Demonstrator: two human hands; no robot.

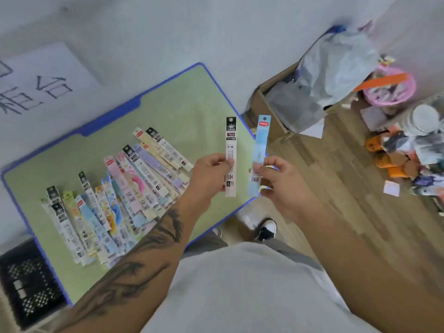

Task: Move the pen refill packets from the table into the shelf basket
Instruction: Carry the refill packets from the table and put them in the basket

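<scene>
Pinched between thumb and fingers, each hand holds one pen refill packet upright over the table's near corner: the left hand [211,174] a white packet [231,157] with a black header, the right hand [281,183] a pale blue packet [260,155] with a red label. Both are long, narrow sleeves; their print is too blurred to read. Left of the hands, the remaining packets [115,200] lie fanned and overlapping on the green table [187,111], partly hidden by the left forearm. A black basket [26,282] sits cut off at lower left.
</scene>
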